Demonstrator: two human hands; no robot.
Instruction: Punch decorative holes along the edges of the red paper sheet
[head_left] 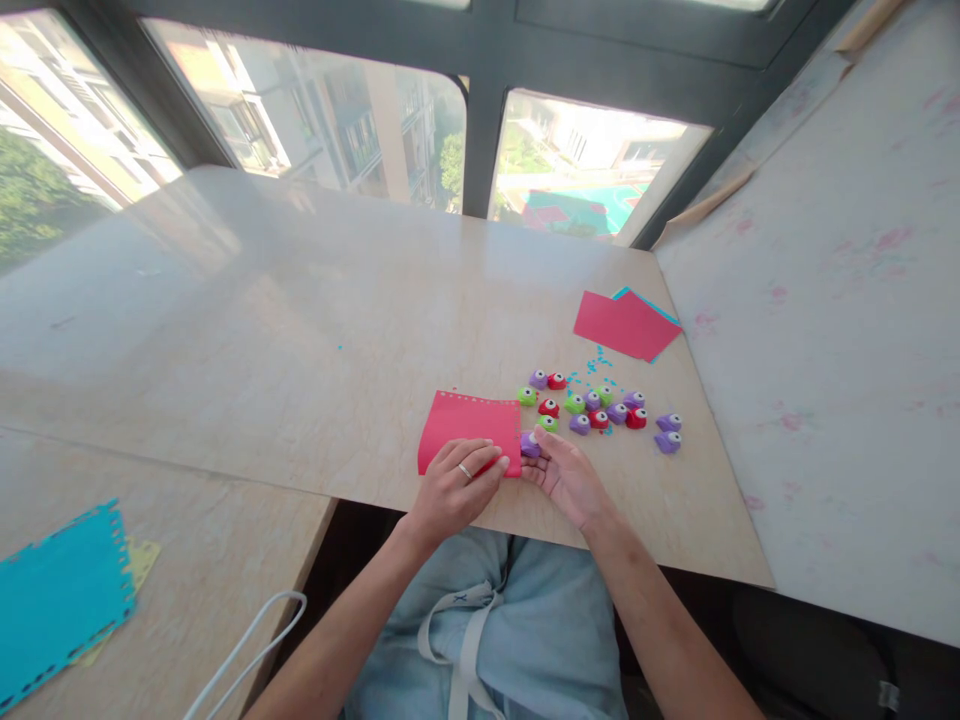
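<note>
Pinching a purple punch [530, 444] at the red sheet's [469, 430] right edge, the right hand [568, 476] works while the left hand [455, 487] presses the sheet flat; top edge punched, right edge unpunched, other punches [600, 408] just right.

Hands [510, 478] on red paper [469, 428]; purple punch [529, 445]

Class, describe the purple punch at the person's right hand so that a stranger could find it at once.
Start at the red sheet near the table's front edge. At its right edge, the right hand touches a purple punch. The other punches lie apart, untouched.
</note>
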